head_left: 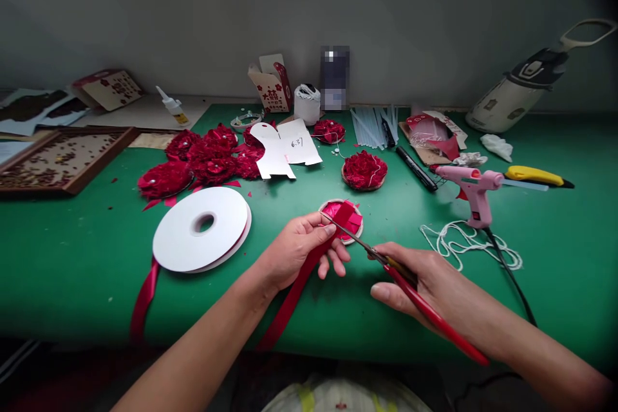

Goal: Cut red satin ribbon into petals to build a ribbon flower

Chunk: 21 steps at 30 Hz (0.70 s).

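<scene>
Seen at centre frame over a green table (555,238): left hand (294,251) closed in a pinch on a strip of red ribbon (302,280), thumb on top, fingers curled beneath. Ribbon's long axis slanted from the bottom centre of the frame up and to the right, ending at a half-made ribbon flower (344,219) on a round disc just above the left fingertips. Right hand (434,286), at lower right, wrapped around red-handled scissors (386,262), handles trailing toward the bottom right corner, blades aimed up and left and met at the ribbon close by the left thumb; blade gap too fine to judge. Cutting point nearer the left hand, touching it almost, with the right hand well apart at the far end of the scissors. Both forearms angled in from the bottom edge, wrists low over the cloth. Left of centre, a white ribbon spool (203,228) lying flat, red tail dropped over the table's near edge. Beyond it, a heap of finished red flowers (203,158); one more flower (364,170) above the work. At right, a pink glue gun (470,190) propped up, cord trailing beside a tangle of white string (458,241).
</scene>
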{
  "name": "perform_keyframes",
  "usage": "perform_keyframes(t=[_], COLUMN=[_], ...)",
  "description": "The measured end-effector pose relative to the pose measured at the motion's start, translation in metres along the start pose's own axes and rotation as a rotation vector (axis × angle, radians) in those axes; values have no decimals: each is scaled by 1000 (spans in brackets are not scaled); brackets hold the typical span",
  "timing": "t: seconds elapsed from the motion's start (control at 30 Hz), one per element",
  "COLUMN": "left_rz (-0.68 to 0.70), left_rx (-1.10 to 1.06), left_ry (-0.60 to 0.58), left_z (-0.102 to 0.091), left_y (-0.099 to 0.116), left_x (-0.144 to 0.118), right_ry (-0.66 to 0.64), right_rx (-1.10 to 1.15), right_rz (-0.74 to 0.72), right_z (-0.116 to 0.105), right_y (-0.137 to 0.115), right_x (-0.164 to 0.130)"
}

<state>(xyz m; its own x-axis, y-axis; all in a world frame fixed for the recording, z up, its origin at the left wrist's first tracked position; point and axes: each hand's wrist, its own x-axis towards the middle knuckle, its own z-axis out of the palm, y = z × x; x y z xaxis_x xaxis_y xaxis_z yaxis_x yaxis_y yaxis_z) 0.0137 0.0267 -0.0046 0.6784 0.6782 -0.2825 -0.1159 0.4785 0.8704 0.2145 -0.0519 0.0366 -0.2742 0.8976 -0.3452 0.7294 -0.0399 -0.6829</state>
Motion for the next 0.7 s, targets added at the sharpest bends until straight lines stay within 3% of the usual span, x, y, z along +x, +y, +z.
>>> perform_keyframes(t=[0.23, 0.7], left_rz=[-20, -55], left_rx=[-4, 17], left_ry=[11, 59], left_z=[-1, -1], left_y=[0, -2], left_x=[1, 4], right_ry=[-23, 75], right_rx=[-12, -121], right_rz=[12, -30], right_z=[1, 10], right_y=[7, 23], right_x=[2, 14])
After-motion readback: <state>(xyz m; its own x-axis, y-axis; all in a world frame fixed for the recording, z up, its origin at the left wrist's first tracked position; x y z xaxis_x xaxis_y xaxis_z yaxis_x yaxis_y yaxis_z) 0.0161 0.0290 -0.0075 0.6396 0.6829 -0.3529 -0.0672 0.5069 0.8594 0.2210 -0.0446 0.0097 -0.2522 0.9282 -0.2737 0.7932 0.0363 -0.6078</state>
